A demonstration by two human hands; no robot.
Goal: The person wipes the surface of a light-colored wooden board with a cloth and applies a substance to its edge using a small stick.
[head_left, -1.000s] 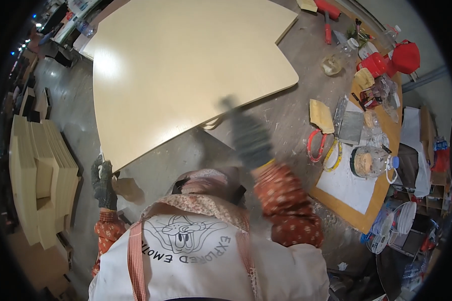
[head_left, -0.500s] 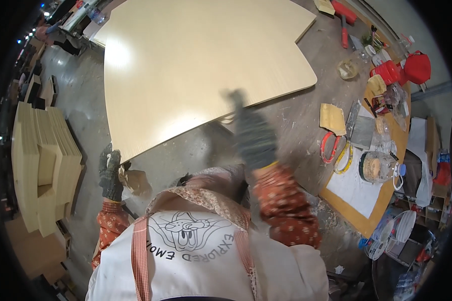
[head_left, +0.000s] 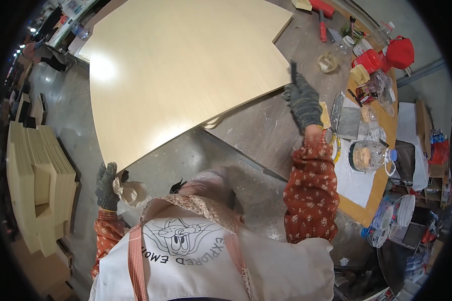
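your left hand sits at 8 o'clock in the view, gloved, right at the near corner of the big pale wood panel. the glove fingers look curled at the panel's lower-left corner, and there's a crumpled beige rag just beside the hand. can't tell whether the hand is actually clamped on the panel edge or on the rag.

your right hand is up at 2 o'clock, also in a grey knit glove, fingers spread apart and pointing up, holding nothing. it hovers over the grey worktop, near the panel's right edge but apart from it.

the panel itself fills 11 to 1 o'clock, lying flat on the worktop, with its near corner overhanging toward you and the floor. glare spot on its left part.

right of your right hand, 3 o'clock: a plywood board with clutter on it, including a clear plastic jar on its side, a white sheet, and a roll of yellow tape partly behind your sleeve. further up at 1 o'clock: a red container and a red-handled tool.

at 9 o'clock, a stack of pale cut boards stands on the floor.
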